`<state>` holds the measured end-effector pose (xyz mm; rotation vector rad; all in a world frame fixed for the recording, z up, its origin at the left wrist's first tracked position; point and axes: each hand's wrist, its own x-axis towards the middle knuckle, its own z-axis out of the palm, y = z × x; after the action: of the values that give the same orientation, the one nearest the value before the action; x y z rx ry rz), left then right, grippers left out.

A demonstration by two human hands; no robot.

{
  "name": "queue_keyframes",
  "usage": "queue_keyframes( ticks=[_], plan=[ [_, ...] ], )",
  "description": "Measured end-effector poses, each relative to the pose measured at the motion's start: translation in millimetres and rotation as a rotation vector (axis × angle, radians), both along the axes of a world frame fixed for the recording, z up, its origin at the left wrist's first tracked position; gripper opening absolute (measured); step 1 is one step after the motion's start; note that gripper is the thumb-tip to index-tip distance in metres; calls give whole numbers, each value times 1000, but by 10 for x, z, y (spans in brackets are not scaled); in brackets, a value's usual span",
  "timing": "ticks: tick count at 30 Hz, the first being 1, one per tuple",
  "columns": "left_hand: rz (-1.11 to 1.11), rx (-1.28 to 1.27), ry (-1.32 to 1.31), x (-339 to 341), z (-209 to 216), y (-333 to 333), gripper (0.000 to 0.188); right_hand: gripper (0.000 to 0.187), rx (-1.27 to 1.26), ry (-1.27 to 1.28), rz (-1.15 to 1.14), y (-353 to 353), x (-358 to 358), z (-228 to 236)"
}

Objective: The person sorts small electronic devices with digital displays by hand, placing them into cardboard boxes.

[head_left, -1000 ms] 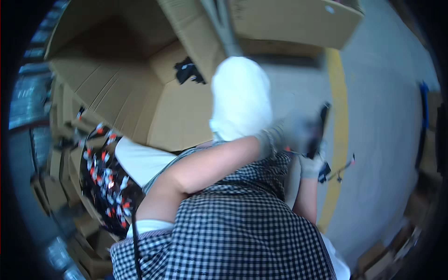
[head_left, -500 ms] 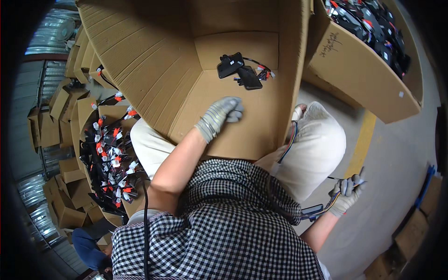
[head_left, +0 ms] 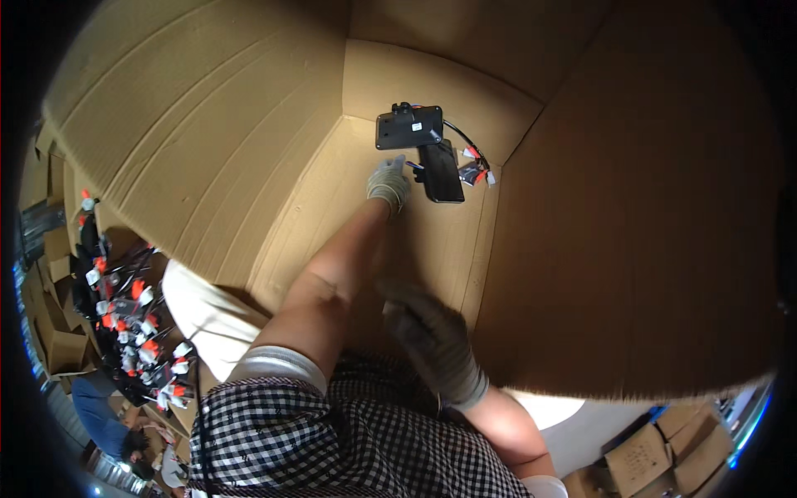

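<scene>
Deep in the cardboard box (head_left: 299, 195), my left hand (head_left: 388, 183), in a pale striped glove, reaches toward the black devices with a finger stretched out. Right by its fingertips is a flat black rectangular device (head_left: 408, 128) with a small white label; whether they touch, I cannot tell. A second flat black device (head_left: 442, 173) lies partly under the first. A cable with red and white plugs (head_left: 475, 154) runs off to their right. My right hand (head_left: 436, 340), gloved too, is blurred and shadowed near the box's front opening. Its fingers look partly bent, and no held thing can be made out.
To the left stands a carton heaped with black wired parts and red and white connectors (head_left: 137, 307). A person in blue (head_left: 100, 407) is at the lower left. More cartons (head_left: 639, 456) sit at the lower right. High box walls rise left and right.
My view has moved closer over the box. My left hand has reached deeper, up to the devices. My right hand has swung in from outside at the right, where it held a wired device.
</scene>
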<state>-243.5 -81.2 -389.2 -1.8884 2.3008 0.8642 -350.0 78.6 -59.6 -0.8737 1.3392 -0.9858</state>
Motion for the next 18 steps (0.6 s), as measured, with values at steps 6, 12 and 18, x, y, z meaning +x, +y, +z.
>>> queue_keyframes(
  ticks=[6, 12, 18],
  plan=[
    [-363, 52, -279, -386, 547, 207, 19, 30, 148, -130, -8, 91, 86, -95],
    [-323, 467, 461, -86, 1084, 559, 27, 28, 270, -185, 37, 13, 41, 58],
    [28, 685, 1433, 228, 2020, 793, 29, 28, -120, 176, -75, 34, 76, -85]
  ],
)
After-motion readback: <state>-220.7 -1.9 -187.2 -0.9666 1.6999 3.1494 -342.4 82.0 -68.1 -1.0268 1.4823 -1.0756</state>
